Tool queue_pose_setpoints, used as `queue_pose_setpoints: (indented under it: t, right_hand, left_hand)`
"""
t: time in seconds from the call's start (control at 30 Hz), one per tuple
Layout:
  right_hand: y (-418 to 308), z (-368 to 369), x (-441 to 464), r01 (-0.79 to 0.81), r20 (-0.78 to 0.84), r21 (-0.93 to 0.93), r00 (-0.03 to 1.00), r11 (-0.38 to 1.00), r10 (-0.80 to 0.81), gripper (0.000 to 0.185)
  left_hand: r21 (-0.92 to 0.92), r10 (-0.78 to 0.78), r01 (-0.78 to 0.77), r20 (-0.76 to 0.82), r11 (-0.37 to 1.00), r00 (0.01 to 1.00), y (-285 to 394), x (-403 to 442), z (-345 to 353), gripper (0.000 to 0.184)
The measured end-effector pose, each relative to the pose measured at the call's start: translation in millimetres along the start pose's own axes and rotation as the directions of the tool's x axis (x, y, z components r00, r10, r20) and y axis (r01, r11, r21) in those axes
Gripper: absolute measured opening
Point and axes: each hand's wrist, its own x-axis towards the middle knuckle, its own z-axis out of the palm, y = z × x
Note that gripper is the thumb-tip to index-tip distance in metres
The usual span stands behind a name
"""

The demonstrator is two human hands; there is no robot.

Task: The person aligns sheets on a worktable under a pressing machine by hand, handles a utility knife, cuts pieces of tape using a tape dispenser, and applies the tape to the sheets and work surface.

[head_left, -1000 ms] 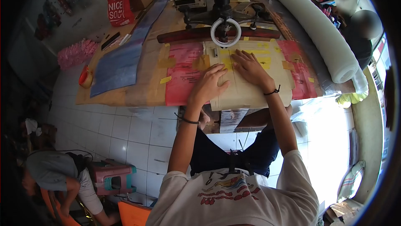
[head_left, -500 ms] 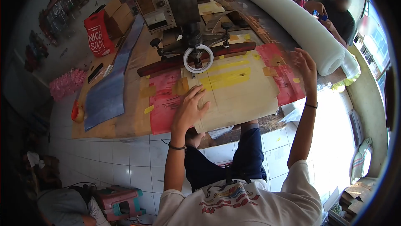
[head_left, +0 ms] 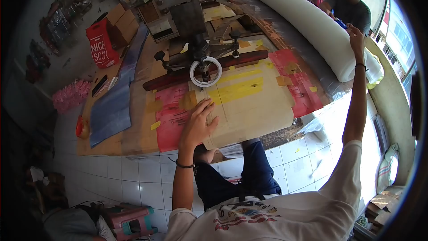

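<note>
My left hand (head_left: 199, 123) lies flat with fingers spread on the left edge of a beige board (head_left: 254, 114) that has yellow tape strips on it. My right arm is stretched far to the right, over the end of the white roll. There, the fingers of my right hand (head_left: 356, 40) close at the near end of a small blue object (head_left: 341, 23), whose kind is too small to make out. A co-worker's hand (head_left: 327, 9) is at its other side. Above the board stands a press head with a white ring (head_left: 206, 71) and a dark red bar (head_left: 156, 83).
Red panels (head_left: 171, 116) flank the board. To the left lie a blue sheet (head_left: 111, 114), a tape roll (head_left: 82, 127), a phone (head_left: 99, 86) and a red bag (head_left: 101, 45). A large white foam roll (head_left: 303, 22) runs along the right. A person sits at lower left by a pink stool (head_left: 133, 221).
My right hand has swung up and outward to the blue object by the co-worker, who has reached it toward me. My left hand stays on the board; the view has shifted slightly.
</note>
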Motion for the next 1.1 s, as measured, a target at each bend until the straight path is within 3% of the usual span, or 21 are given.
queue_pose_setpoints:
  t: [0.07, 0.17, 0.2, 0.3, 0.43, 0.47, 0.57, 0.6, 0.63, 0.7, 0.73, 0.8, 0.87, 0.9, 0.93, 0.97, 1.0, 1.03, 1.1]
  right_hand:
    - [20.5, 12.8, 35.0, 0.021, 0.102, -0.145, 0.995, 0.989, -0.006, 0.038]
    - [56.8, 38.9, 81.6, 0.002, 0.122, -0.370, 0.991, 0.929, 0.047, 0.043]
    - [33.5, 33.5, 78.4, -0.085, 0.058, -0.504, 0.990, 0.860, 0.132, 0.056]
    - [83.6, 48.2, 102.4, 0.127, 0.016, -0.488, 0.990, 0.863, -0.137, 0.068]
    - [71.9, 58.5, 107.7, 0.069, 0.132, -0.501, 0.991, 0.863, -0.003, 0.076]
    - [-12.0, 32.2, 78.5, -0.036, 0.126, -0.518, 0.985, 0.855, 0.117, 0.070]
    - [50.5, 66.2, 106.2, 0.152, 0.074, -0.478, 0.988, 0.865, -0.132, 0.057]
    - [27.1, 61.7, 94.2, 0.218, 0.030, -0.498, 0.971, 0.839, -0.235, 0.046]
    - [18.4, 57.8, 96.5, 0.163, 0.051, -0.341, 0.987, 0.926, -0.155, 0.039]
    - [-41.8, 37.0, 61.9, 0.181, -0.021, -0.351, 0.979, 0.919, -0.201, 0.028]
    - [-73.2, 26.8, 46.3, 0.348, -0.108, -0.273, 0.915, 0.897, -0.388, 0.025]
    - [-133.1, 10.8, 10.1, 0.659, -0.319, -0.151, 0.673, 0.737, -0.667, 0.021]
    - [-202.1, -5.4, -69.3, 0.643, -0.331, -0.041, 0.713, 0.765, -0.618, 0.021]
    - [-190.4, 6.8, -129.9, 0.347, -0.050, 0.279, 0.936, 0.895, -0.348, 0.026]
    - [-243.4, -5.5, -183.3, 0.257, 0.141, 0.487, 0.920, 0.835, -0.366, 0.024]
    - [-296.4, -17.7, -236.6, 0.088, 0.327, 0.636, 0.870, 0.767, -0.370, 0.023]
    - [-343.9, -25.7, -274.0, 0.316, 0.255, 0.598, 0.796, 0.736, -0.549, 0.020]
    - [-368.4, -29.2, -295.4, 0.177, 0.514, 0.590, 0.669, 0.788, -0.536, 0.016]
    - [-402.2, -8.8, -325.1, 0.096, 0.578, 0.642, 0.591, 0.760, -0.563, 0.015]
  left_hand:
    - [-0.008, -0.015, 0.015, 0.010, 1.000, 1.000, -0.7, 0.1, -0.2, 0.049]
    - [-0.022, -0.033, 0.033, 0.009, 0.999, 0.999, 4.8, 1.3, -3.3, 0.048]
    - [-0.015, -0.042, 0.042, 0.017, 0.999, 0.999, 5.9, 1.0, -4.5, 0.048]
    - [-0.005, -0.055, 0.055, 0.033, 0.998, 0.998, 8.3, 2.8, -4.9, 0.049]
    - [-0.017, -0.073, 0.073, 0.038, 0.997, 0.997, 11.2, 4.6, -6.6, 0.049]
    - [-0.027, -0.082, 0.083, 0.041, 0.996, 0.996, 10.9, 4.8, -7.3, 0.049]
    - [-0.036, -0.087, 0.088, 0.045, 0.995, 0.995, 10.1, 4.9, -7.6, 0.049]
    - [-0.022, -0.080, 0.081, 0.041, 0.996, 0.996, 9.5, 4.5, -8.3, 0.049]
    - [-0.012, -0.076, 0.076, 0.041, 0.997, 0.996, 8.9, 4.1, -7.8, 0.049]
    - [-0.010, -0.071, 0.071, 0.037, 0.997, 0.997, 6.9, 2.8, -6.2, 0.049]
    - [-0.017, -0.067, 0.068, 0.034, 0.998, 0.997, 5.3, 2.9, -5.2, 0.048]
    - [-0.030, -0.061, 0.062, 0.020, 0.998, 0.998, 3.0, 3.9, -2.4, 0.047]
    - [-0.043, -0.049, 0.049, 0.016, 0.998, 0.999, 0.9, 2.0, -1.5, 0.047]
    - [-0.030, -0.041, 0.042, 0.009, 0.999, 0.999, 0.2, 1.1, -1.6, 0.047]
    - [-0.019, -0.030, 0.030, -0.004, 0.999, 1.000, -0.2, 1.5, -1.0, 0.047]
    - [-0.011, -0.020, 0.020, -0.012, 1.000, 1.000, -0.2, 1.1, 1.1, 0.047]
    - [0.013, 0.013, -0.013, -0.038, 1.000, 0.999, -1.4, 0.8, 2.4, 0.047]
    - [0.010, 0.014, -0.014, -0.036, 1.000, 0.999, -1.6, 0.9, 3.0, 0.046]
    - [0.026, 0.022, -0.021, -0.028, 0.999, 0.999, -1.9, 1.2, 2.0, 0.045]
